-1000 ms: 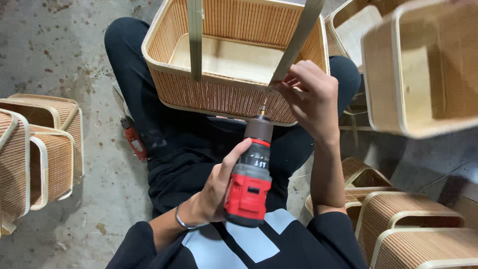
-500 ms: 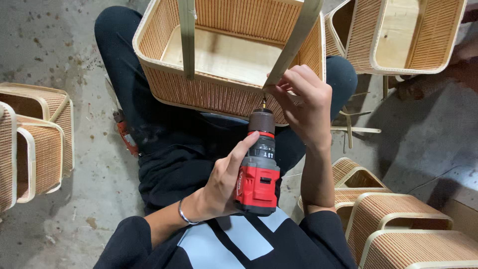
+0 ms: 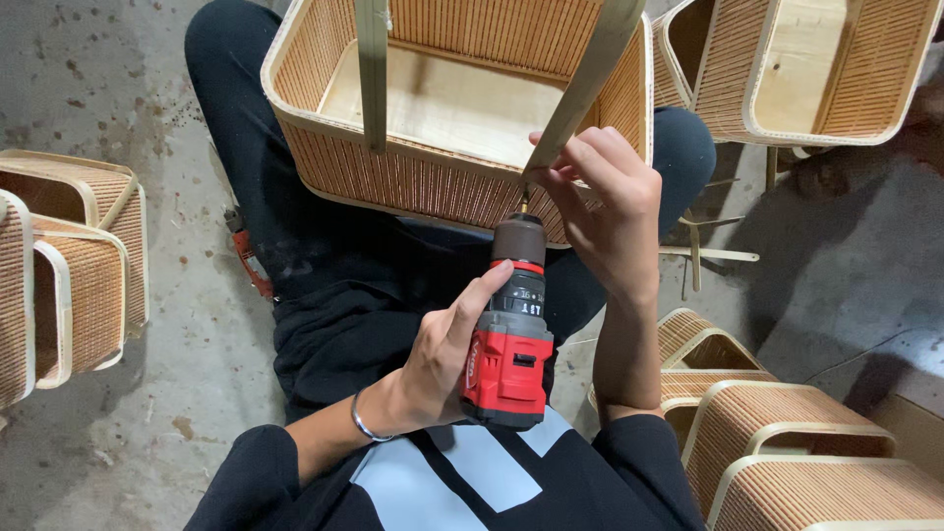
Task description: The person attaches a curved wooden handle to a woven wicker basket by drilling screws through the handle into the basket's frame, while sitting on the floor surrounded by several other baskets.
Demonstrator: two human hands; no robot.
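The landmark is the rectangular woven bamboo basket with a pale plywood floor [image 3: 433, 103], which rests on the lap of the seated person in black clothing.

The left hand [image 3: 442, 369] is clenched around the grip of the red and black cordless drill [image 3: 508, 339], with the index finger extended along the drill body toward the chuck. A thin metal bracelet [image 3: 362, 421] sits on the left wrist. The drill points up at the near wall of the basket, and its bit tip meets that wall close to the basket's right near corner.

The right hand [image 3: 600, 211] grasps the flat pale wooden handle strip [image 3: 582, 88] where the strip's lower end lies against the same near wall, fingers pinched just beside the bit. A second handle strip [image 3: 372, 69] runs down to the near wall further left.

Finished baskets [image 3: 69, 265] stand on the grey concrete floor [image 3: 118, 88] left of the landmark basket. Another open basket [image 3: 801, 69] lies to its right, and more stacked baskets [image 3: 787, 442] lie below right.
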